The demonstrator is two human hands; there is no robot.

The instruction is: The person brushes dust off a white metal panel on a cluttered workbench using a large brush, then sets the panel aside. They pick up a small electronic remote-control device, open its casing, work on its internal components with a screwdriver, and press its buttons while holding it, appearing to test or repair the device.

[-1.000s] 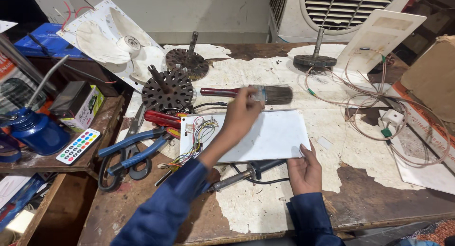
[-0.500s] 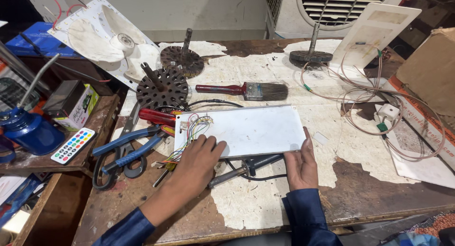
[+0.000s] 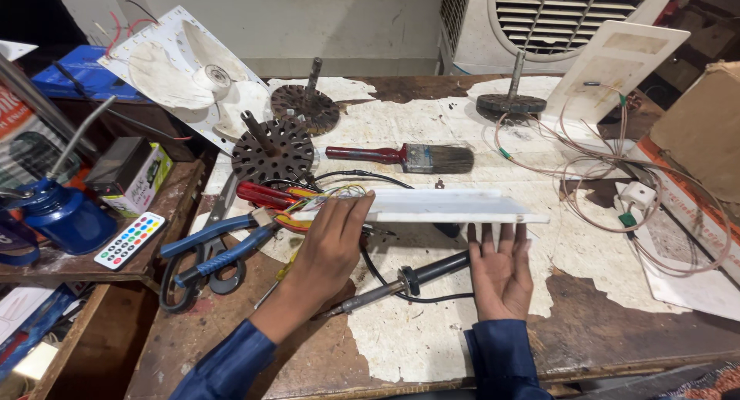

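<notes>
A flat white rectangular panel (image 3: 420, 206) is raised off the worktable and tipped so I see it almost edge-on. My left hand (image 3: 333, 240) grips its left end, where a bundle of coloured wires (image 3: 320, 196) comes out. My right hand (image 3: 501, 267) is palm-up with straight fingers tucked under the panel's near edge on the right. A soldering iron (image 3: 405, 279) with a black cable lies on the table between my hands, below the panel.
A red-handled paintbrush (image 3: 401, 157) lies behind the panel. Toothed metal rotor discs (image 3: 274, 149) stand at the back left, with blue-handled pliers (image 3: 212, 242) and scissors nearby. Copper wire loops (image 3: 609, 176) and a cardboard box (image 3: 705, 130) fill the right. A remote (image 3: 127, 240) and a blue oil can (image 3: 65, 215) sit on the left shelf.
My left hand drew back from near the paintbrush to the panel's left end. The panel, flat on the table before, is now lifted and tilted by both hands.
</notes>
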